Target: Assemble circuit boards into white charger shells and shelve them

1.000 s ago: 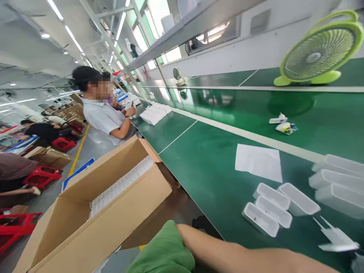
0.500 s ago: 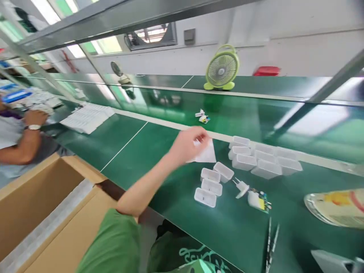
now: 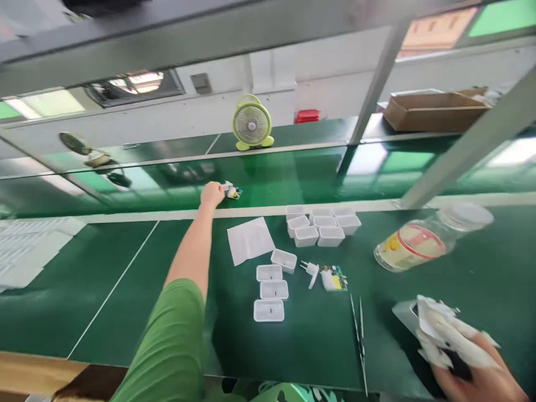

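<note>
My left hand [image 3: 212,194] reaches to the raised green ledge, its fingers closed on a small white plug piece [image 3: 227,185] beside a small circuit board [image 3: 235,193]. At lower right, my right hand [image 3: 469,352], with white coverings on its fingers, curls around a grey and dark object [image 3: 405,316], largely hidden by the fingers. A white sheet of paper [image 3: 251,240] lies flat on the bench. Near it, several translucent white plastic cases [image 3: 274,290] stand open side up. To their right are a white plug [image 3: 310,269] and a larger circuit board [image 3: 335,278].
More plastic cases [image 3: 330,236] stand grouped near the ledge. Tweezers [image 3: 359,335] lie near the front edge. A labelled clear jar [image 3: 419,245] lies tilted at right. A green fan [image 3: 252,124] stands behind, and stacked white sheets [image 3: 33,245] lie at left.
My view has swung right. The left hand has moved from the paper to the plug piece on the ledge, and the paper now lies uncovered. My right hand has come into view.
</note>
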Action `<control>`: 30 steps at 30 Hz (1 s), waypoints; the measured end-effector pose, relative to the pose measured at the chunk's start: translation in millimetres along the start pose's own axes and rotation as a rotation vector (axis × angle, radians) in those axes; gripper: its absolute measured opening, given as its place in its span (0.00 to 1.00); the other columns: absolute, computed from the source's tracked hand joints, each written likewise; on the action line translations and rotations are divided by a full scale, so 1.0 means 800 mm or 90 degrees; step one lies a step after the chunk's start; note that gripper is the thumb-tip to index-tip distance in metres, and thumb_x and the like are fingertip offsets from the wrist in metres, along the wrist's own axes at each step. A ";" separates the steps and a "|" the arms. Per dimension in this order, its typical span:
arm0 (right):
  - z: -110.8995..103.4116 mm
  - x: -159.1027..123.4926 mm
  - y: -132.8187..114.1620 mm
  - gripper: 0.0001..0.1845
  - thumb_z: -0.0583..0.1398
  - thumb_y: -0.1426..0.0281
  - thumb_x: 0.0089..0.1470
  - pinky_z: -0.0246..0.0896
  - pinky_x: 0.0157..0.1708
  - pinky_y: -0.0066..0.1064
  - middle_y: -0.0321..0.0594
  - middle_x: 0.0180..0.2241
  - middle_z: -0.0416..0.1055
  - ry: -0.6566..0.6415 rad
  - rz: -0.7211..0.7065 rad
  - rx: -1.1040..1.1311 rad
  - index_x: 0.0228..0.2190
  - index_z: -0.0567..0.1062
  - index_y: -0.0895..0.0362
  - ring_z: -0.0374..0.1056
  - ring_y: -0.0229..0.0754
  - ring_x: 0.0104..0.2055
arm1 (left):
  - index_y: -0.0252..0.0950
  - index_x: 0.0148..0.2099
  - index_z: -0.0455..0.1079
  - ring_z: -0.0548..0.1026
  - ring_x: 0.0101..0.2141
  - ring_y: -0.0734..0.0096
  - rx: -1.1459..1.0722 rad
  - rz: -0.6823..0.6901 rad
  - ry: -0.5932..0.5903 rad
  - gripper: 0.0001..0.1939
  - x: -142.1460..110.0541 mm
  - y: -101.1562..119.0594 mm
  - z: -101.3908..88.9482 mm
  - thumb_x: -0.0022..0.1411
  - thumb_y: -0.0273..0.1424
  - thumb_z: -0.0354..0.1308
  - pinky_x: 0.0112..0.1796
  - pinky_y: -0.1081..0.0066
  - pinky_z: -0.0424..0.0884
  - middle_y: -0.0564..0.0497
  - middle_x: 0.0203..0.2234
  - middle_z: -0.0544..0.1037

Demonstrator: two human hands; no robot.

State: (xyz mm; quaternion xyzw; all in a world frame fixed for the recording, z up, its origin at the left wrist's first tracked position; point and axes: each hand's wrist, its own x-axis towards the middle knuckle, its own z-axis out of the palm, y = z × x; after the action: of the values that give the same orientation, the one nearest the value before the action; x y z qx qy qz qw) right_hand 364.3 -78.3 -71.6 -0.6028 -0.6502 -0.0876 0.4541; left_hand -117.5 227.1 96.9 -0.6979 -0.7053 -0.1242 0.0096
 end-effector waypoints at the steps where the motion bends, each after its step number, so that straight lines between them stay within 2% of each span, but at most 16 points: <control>1: -0.002 -0.006 0.002 0.17 0.63 0.62 0.55 0.70 0.30 0.50 0.47 0.38 0.76 -0.020 -0.014 -0.020 0.47 0.77 0.40 0.76 0.58 0.36 | 0.34 0.56 0.69 0.76 0.48 0.60 0.016 0.019 0.007 0.19 0.002 -0.001 -0.003 0.68 0.39 0.58 0.48 0.56 0.76 0.45 0.52 0.74; 4: -0.005 -0.012 0.003 0.30 0.63 0.69 0.53 0.71 0.36 0.52 0.49 0.44 0.76 -0.054 -0.063 -0.059 0.58 0.71 0.43 0.76 0.60 0.41 | 0.33 0.51 0.69 0.74 0.47 0.63 0.048 0.083 0.030 0.17 -0.004 0.004 -0.018 0.69 0.41 0.56 0.48 0.57 0.73 0.47 0.47 0.74; 5: -0.005 -0.010 0.001 0.32 0.63 0.71 0.52 0.71 0.38 0.51 0.50 0.45 0.75 -0.053 -0.072 -0.059 0.59 0.70 0.46 0.76 0.60 0.42 | 0.33 0.46 0.69 0.72 0.47 0.65 0.051 0.109 0.037 0.15 -0.010 0.010 -0.024 0.72 0.41 0.51 0.48 0.59 0.70 0.50 0.44 0.74; 7: -0.005 -0.006 -0.004 0.31 0.64 0.73 0.52 0.71 0.41 0.51 0.50 0.47 0.75 -0.038 -0.084 -0.053 0.58 0.71 0.51 0.76 0.60 0.45 | 0.33 0.43 0.67 0.66 0.49 0.67 0.048 0.152 0.062 0.19 -0.030 0.028 -0.036 0.75 0.40 0.41 0.47 0.64 0.63 0.51 0.42 0.72; 8: -0.005 -0.003 -0.008 0.30 0.64 0.74 0.52 0.70 0.42 0.50 0.51 0.48 0.75 -0.034 -0.086 -0.046 0.57 0.72 0.52 0.75 0.59 0.46 | 0.33 0.43 0.67 0.64 0.47 0.70 0.052 0.181 0.082 0.20 -0.043 0.041 -0.041 0.75 0.40 0.39 0.45 0.67 0.60 0.51 0.41 0.72; 10: -0.005 0.003 -0.014 0.28 0.64 0.75 0.52 0.70 0.44 0.48 0.51 0.48 0.75 -0.043 -0.084 -0.038 0.55 0.74 0.55 0.75 0.57 0.48 | 0.31 0.41 0.67 0.62 0.41 0.76 0.067 0.269 0.179 0.21 -0.072 0.077 -0.048 0.74 0.39 0.38 0.40 0.73 0.54 0.51 0.37 0.71; 11: -0.006 0.006 -0.017 0.27 0.64 0.76 0.52 0.70 0.45 0.47 0.52 0.48 0.75 -0.047 -0.082 -0.035 0.54 0.74 0.55 0.75 0.56 0.48 | 0.31 0.40 0.68 0.63 0.40 0.78 0.033 0.309 0.188 0.20 -0.088 0.098 -0.049 0.73 0.39 0.40 0.39 0.74 0.54 0.52 0.35 0.70; 13: -0.007 0.011 -0.022 0.26 0.63 0.77 0.53 0.69 0.47 0.48 0.51 0.48 0.75 -0.050 -0.076 -0.030 0.54 0.74 0.55 0.75 0.54 0.48 | 0.33 0.35 0.68 0.64 0.36 0.79 -0.055 0.397 0.151 0.16 -0.118 0.143 -0.042 0.70 0.36 0.45 0.35 0.75 0.55 0.53 0.31 0.71; 15: -0.008 0.013 -0.025 0.26 0.63 0.77 0.54 0.69 0.48 0.48 0.51 0.49 0.75 -0.047 -0.072 -0.029 0.54 0.73 0.54 0.74 0.53 0.49 | 0.35 0.32 0.67 0.67 0.32 0.77 -0.130 0.465 0.053 0.13 -0.141 0.186 -0.024 0.67 0.34 0.49 0.32 0.74 0.56 0.54 0.27 0.72; 17: -0.009 0.014 -0.026 0.26 0.62 0.77 0.55 0.69 0.48 0.47 0.51 0.50 0.74 -0.050 -0.070 -0.032 0.55 0.72 0.53 0.74 0.53 0.51 | 0.36 0.29 0.66 0.67 0.28 0.74 -0.166 0.499 -0.043 0.12 -0.151 0.220 0.000 0.65 0.32 0.51 0.28 0.72 0.57 0.54 0.24 0.71; 19: -0.008 0.013 -0.026 0.26 0.61 0.76 0.55 0.69 0.50 0.48 0.50 0.50 0.73 -0.058 -0.068 -0.038 0.56 0.71 0.51 0.73 0.52 0.52 | 0.37 0.27 0.65 0.67 0.25 0.72 -0.155 0.496 -0.103 0.11 -0.151 0.242 0.023 0.63 0.31 0.54 0.26 0.71 0.56 0.53 0.22 0.71; 22: -0.007 0.015 -0.026 0.26 0.60 0.76 0.56 0.67 0.52 0.49 0.49 0.49 0.74 -0.065 -0.062 -0.038 0.56 0.70 0.50 0.73 0.51 0.50 | 0.36 0.28 0.68 0.68 0.25 0.71 -0.070 0.461 -0.156 0.11 -0.147 0.249 0.036 0.63 0.33 0.56 0.25 0.72 0.56 0.53 0.24 0.72; 24: -0.009 0.018 -0.028 0.26 0.60 0.77 0.56 0.67 0.52 0.50 0.48 0.48 0.74 -0.068 -0.057 -0.034 0.56 0.70 0.50 0.73 0.50 0.49 | 0.34 0.36 0.73 0.69 0.27 0.70 0.004 0.482 -0.119 0.13 -0.159 0.241 0.023 0.67 0.38 0.54 0.27 0.73 0.59 0.51 0.30 0.74; 26: -0.014 0.020 -0.031 0.26 0.60 0.78 0.56 0.67 0.51 0.50 0.48 0.48 0.75 -0.083 -0.054 -0.025 0.55 0.71 0.50 0.74 0.50 0.48 | 0.30 0.44 0.73 0.70 0.30 0.68 0.049 0.556 -0.006 0.20 -0.189 0.226 -0.002 0.71 0.42 0.48 0.29 0.71 0.63 0.48 0.33 0.73; 28: -0.023 0.019 -0.035 0.26 0.62 0.78 0.55 0.69 0.49 0.50 0.47 0.47 0.75 -0.084 -0.047 -0.025 0.54 0.72 0.49 0.74 0.52 0.47 | 0.31 0.45 0.72 0.70 0.30 0.67 -0.004 0.619 0.088 0.21 -0.234 0.211 -0.024 0.71 0.43 0.48 0.30 0.70 0.65 0.49 0.30 0.73; 30: -0.032 0.013 -0.041 0.29 0.63 0.76 0.54 0.69 0.49 0.52 0.47 0.48 0.74 0.011 -0.020 -0.051 0.57 0.70 0.49 0.73 0.57 0.50 | 0.34 0.44 0.71 0.72 0.32 0.65 -0.118 0.620 0.100 0.13 -0.285 0.200 -0.032 0.70 0.38 0.52 0.33 0.66 0.68 0.48 0.33 0.75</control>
State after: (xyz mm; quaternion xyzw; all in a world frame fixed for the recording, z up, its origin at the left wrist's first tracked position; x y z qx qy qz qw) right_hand 350.3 -96.1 -35.3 -0.6091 -0.6519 -0.1257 0.4339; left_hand 42.4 -2.6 104.9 -0.9325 -0.2807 -0.2198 0.0577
